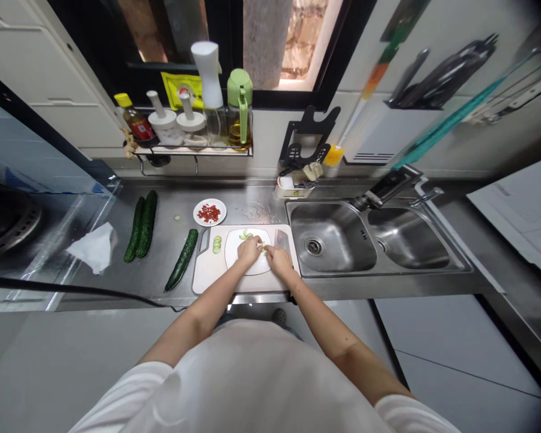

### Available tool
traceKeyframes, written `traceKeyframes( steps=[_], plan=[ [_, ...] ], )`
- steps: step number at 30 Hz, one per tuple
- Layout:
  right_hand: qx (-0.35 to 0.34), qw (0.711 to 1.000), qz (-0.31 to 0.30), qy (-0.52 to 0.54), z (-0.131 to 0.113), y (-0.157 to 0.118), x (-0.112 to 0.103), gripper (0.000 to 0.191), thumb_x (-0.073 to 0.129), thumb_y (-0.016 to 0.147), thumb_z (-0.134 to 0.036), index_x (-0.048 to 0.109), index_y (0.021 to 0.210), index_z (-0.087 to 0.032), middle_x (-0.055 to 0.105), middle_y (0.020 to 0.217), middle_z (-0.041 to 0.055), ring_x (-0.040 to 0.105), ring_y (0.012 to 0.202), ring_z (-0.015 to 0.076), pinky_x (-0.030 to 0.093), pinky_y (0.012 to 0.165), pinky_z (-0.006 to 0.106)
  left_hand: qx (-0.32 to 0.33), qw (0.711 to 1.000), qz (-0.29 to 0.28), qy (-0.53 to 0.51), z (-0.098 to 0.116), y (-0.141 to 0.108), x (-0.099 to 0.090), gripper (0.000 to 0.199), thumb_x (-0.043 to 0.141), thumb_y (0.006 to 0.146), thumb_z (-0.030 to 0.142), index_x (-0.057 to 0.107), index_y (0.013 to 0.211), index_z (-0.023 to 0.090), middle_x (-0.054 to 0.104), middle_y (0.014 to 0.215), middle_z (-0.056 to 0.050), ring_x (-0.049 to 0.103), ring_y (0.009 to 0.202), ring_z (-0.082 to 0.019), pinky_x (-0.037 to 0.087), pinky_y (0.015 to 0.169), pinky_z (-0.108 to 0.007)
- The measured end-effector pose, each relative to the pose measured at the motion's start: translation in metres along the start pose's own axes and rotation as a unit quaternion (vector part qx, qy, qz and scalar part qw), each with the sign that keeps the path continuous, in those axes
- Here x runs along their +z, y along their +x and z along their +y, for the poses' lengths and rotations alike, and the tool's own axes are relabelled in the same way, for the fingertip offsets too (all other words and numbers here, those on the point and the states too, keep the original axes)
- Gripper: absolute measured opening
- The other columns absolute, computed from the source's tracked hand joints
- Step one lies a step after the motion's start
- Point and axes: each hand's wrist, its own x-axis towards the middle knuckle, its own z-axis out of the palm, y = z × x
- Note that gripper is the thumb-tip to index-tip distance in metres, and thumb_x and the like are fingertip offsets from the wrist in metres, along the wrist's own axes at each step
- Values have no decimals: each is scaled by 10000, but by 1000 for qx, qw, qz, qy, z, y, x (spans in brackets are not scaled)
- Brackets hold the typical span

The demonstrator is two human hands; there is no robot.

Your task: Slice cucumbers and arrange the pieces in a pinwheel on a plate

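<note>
A white plate (247, 269) rests on the pale cutting board (205, 273). Pale green cucumber slices (246, 234) lie at the plate's far edge, and more slices (217, 244) overlap on the board left of it. Over the plate, my left hand (249, 249) is closed, its fingertips hidden or too small to make out. My right hand (278, 260) is at the plate's right side, fingers pinched on a small cucumber slice (264, 247). A knife's broad blade (282, 240) lies on the board beyond my right hand.
Left of the board lie a cut cucumber (181, 260) and two whole cucumbers (142, 227). A small plate (210, 213) of chopped red pieces stands behind the board. A double sink (333, 234) is at the right; a bottle rack (198, 150) hangs above the counter.
</note>
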Motion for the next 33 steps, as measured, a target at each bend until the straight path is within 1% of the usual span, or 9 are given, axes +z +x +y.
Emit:
traceKeyframes(
  steps=[3,6,9,12,17,22,26,29,33],
  plan=[
    [8,999,32,24,3,-1,2,383,338,974,-321,550,1290,-279,625,1187,59,590,1022,196,412,838,273,15,1000,15,-9,-2,-8,0,223,498,918,307,621,1100,273,595,1102,-39,573,988,-174,429,824,-277],
    [48,996,59,45,7,1,1,377,329,976,-328,554,1268,-246,630,1184,65,593,1005,190,411,817,264,47,999,28,-3,-4,-19,1,257,450,941,308,636,1115,267,593,1100,-51,540,1044,-183,425,861,-279],
    [92,992,64,54,9,5,-1,376,341,972,-377,572,1223,-220,648,1143,82,592,1000,195,408,803,265,78,996,27,18,-5,-28,3,294,419,952,301,649,1133,270,589,1101,-62,502,1082,-197,428,875,-285],
    [120,989,63,57,9,10,-2,393,352,961,-439,594,1171,-213,655,1114,88,595,1001,207,413,798,279,97,995,16,34,-5,-32,4,307,424,949,277,643,1164,287,585,1102,-63,473,1100,-202,430,878,-283],
    [127,990,34,57,8,19,-3,368,359,950,-419,628,1101,-217,666,1056,85,611,979,211,422,786,286,100,994,11,44,-6,-33,5,316,434,943,266,641,1179,305,576,1111,-63,464,1092,-211,436,884,-297],
    [139,987,22,72,10,21,-3,339,381,929,-372,640,1101,-236,674,1057,71,613,971,213,427,781,284,110,992,5,54,-7,-32,7,327,430,944,265,639,1192,305,564,1124,-66,464,1103,-215,440,896,-301],
    [136,987,23,85,11,19,0,359,387,923,-406,634,1128,-244,676,1061,64,607,977,210,423,785,280,115,992,10,46,-9,-32,8,314,449,935,263,642,1180,306,561,1114,-72,470,1111,-229,439,899,-313],
    [135,986,28,92,13,18,2,376,385,924,-442,634,1117,-236,682,1051,63,611,960,210,421,762,276,119,991,13,56,-9,-32,9,330,425,942,264,631,1196,306,568,1112,-71,469,1107,-225,439,897,-311],
    [138,986,34,89,13,19,5,362,385,927,-423,638,1098,-229,686,1052,65,615,951,206,415,745,266,122,990,4,72,-9,-33,8,348,412,946,277,610,1230,312,563,1141,-75,457,1121,-227,435,898,-313]
  ],
)
